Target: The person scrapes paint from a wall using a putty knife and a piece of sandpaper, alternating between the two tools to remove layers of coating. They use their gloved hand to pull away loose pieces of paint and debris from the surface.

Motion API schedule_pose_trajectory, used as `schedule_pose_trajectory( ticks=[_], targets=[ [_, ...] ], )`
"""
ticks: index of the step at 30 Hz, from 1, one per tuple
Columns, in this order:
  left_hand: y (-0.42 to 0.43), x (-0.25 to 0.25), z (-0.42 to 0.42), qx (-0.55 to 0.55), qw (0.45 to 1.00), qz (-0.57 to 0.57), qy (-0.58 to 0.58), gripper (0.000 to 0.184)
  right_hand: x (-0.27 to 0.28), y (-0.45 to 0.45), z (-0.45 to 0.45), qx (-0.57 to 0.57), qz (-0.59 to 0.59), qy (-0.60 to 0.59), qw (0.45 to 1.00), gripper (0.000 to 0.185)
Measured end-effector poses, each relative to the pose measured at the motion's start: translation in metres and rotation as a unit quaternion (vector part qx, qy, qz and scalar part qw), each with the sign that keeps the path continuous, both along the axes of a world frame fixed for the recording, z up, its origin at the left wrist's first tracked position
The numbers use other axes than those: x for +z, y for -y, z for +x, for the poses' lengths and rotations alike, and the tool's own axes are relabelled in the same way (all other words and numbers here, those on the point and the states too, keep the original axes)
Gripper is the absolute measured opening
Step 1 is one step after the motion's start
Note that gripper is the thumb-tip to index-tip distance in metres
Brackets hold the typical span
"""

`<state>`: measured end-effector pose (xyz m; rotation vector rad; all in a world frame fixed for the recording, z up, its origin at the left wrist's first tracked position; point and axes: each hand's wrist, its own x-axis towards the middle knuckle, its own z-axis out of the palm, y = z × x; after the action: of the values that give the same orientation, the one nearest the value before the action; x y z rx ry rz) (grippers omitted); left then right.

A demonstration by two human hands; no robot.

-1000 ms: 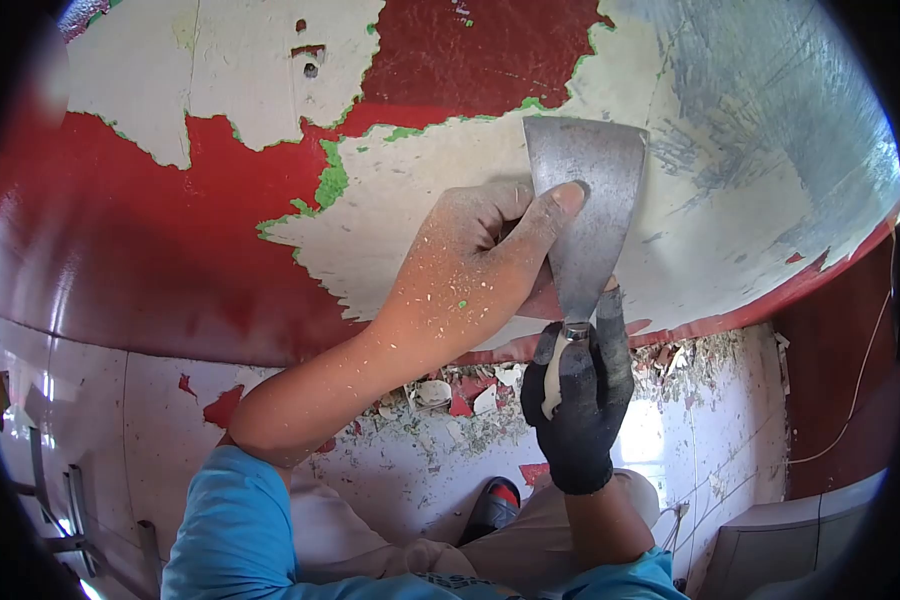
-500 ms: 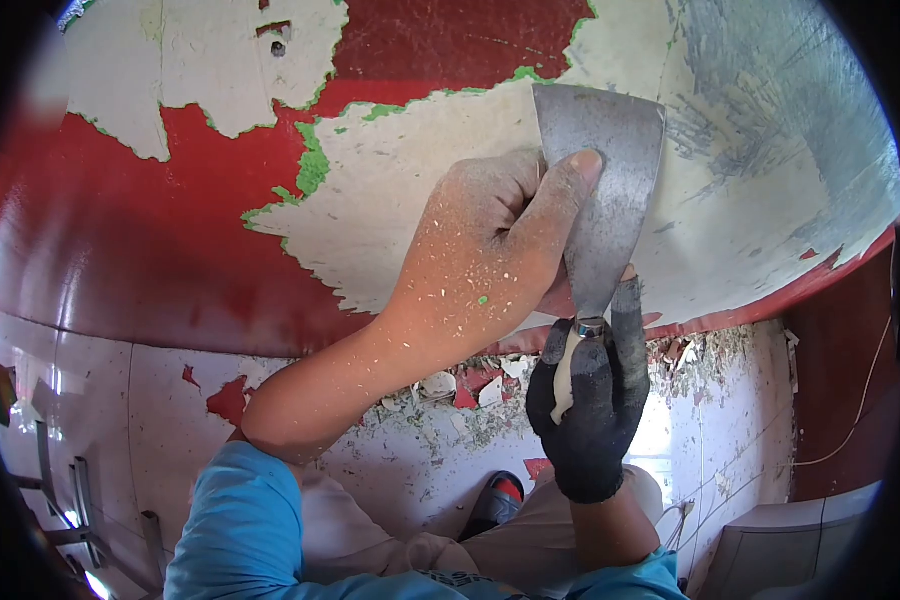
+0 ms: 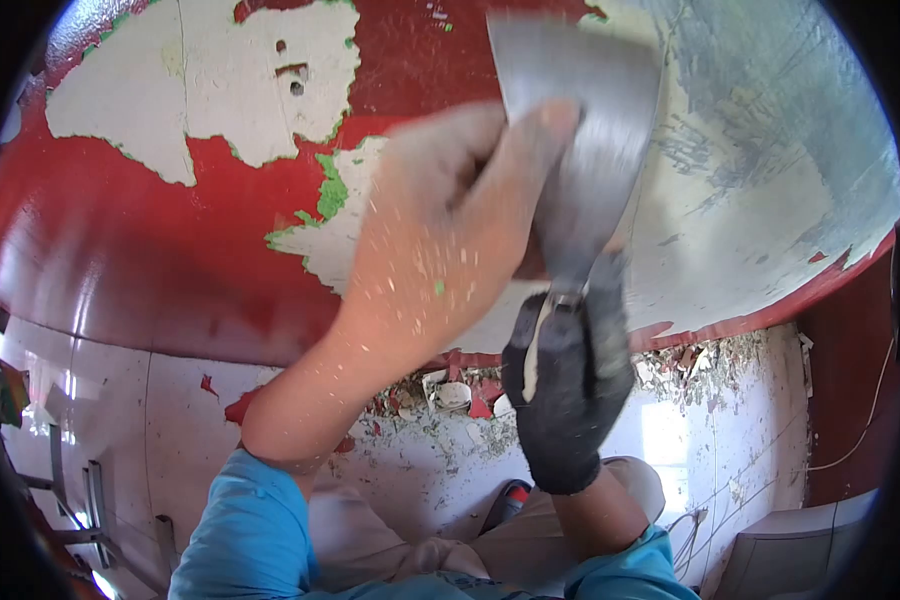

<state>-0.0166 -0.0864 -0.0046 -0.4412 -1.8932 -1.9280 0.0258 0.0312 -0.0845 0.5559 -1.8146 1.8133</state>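
Note:
A wide-bladed metal scraper (image 3: pixel 600 120) slants up and slightly right in front of me, slightly blurred. My bare, dusty left hand (image 3: pixel 450 200) pinches its blade, the thumb on the near face and the fingers hidden behind. Around the pale handle, my right hand (image 3: pixel 575 390) is closed in a black glove. Behind the blade curves a large red surface (image 3: pixel 190 270), where ragged cream patches (image 3: pixel 255 90) with green edges show. A greyish scuffed area (image 3: pixel 750 110) lies at the upper right. Whether the blade's edge touches the surface, I cannot tell.
Paint flakes and debris (image 3: pixel 460 395) litter the pale floor (image 3: pixel 200 420) under the curved surface. Metal bars (image 3: pixel 95 510) stand at the lower left. A grey box-like object (image 3: pixel 790 550) sits at the lower right, near a thin cable (image 3: pixel 865 425).
Both hands have moved up and left with the scraper, whose blade now reaches onto the red area above the cream patch. The view has also shifted slightly. The grip looks the same.

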Motion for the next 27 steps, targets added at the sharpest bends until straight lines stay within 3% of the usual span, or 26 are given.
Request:
schedule_pose_trajectory(
  ticks=[1,3,7,9,11,12,13,15,17,19,24,26,27],
  targets=[
    [-0.001,-0.003,0.005,-0.068,0.992,0.042,0.101,0.027,-0.017,0.0,0.001,-0.008,-0.041,-0.02,0.999,0.052],
    [-0.001,-0.02,0.003,-0.157,0.977,0.065,0.13,0.026,-0.035,-0.014,0.014,-0.026,0.0,0.015,1.0,0.052],
    [-0.007,-0.033,-0.001,-0.168,0.976,0.075,0.119,0.024,-0.045,-0.034,0.025,-0.047,0.08,0.053,0.994,0.051],
    [-0.008,-0.021,0.004,-0.136,0.971,0.178,0.082,0.024,-0.043,-0.053,0.025,-0.04,0.136,0.022,0.99,0.051],
    [-0.005,-0.014,0.008,-0.148,0.969,0.184,0.067,0.024,-0.04,-0.066,0.025,-0.019,0.187,-0.001,0.982,0.05],
    [-0.007,-0.012,0.01,-0.136,0.967,0.21,0.051,0.025,-0.038,-0.067,0.026,-0.022,0.102,-0.023,0.994,0.051],
    [-0.009,-0.01,0.011,-0.125,0.963,0.237,0.035,0.025,-0.034,-0.067,0.027,-0.021,0.103,-0.025,0.994,0.051],
    [-0.011,-0.019,0.006,-0.096,0.977,0.188,0.014,0.026,-0.02,-0.065,0.031,0.002,-0.043,0.078,0.996,0.052],
    [-0.014,-0.025,0.004,-0.067,0.988,0.137,-0.007,0.028,-0.014,-0.067,0.031,-0.009,-0.002,0.074,0.997,0.053],
    [-0.018,-0.027,0.006,-0.166,0.977,0.105,0.085,0.029,-0.004,-0.065,0.031,-0.012,0.005,0.106,0.994,0.054],
    [-0.024,-0.03,-0.006,-0.145,0.982,0.055,0.106,0.029,0.001,-0.06,0.021,0.035,0.011,0.113,0.993,0.058],
    [-0.029,-0.029,-0.009,-0.167,0.965,0.173,0.106,0.033,0.0,-0.053,0.019,0.042,-0.006,0.13,0.991,0.06],
    [-0.029,-0.029,-0.009,-0.166,0.965,0.173,0.107,0.033,0.0,-0.048,0.019,0.06,-0.035,0.134,0.989,0.06]
  ],
)
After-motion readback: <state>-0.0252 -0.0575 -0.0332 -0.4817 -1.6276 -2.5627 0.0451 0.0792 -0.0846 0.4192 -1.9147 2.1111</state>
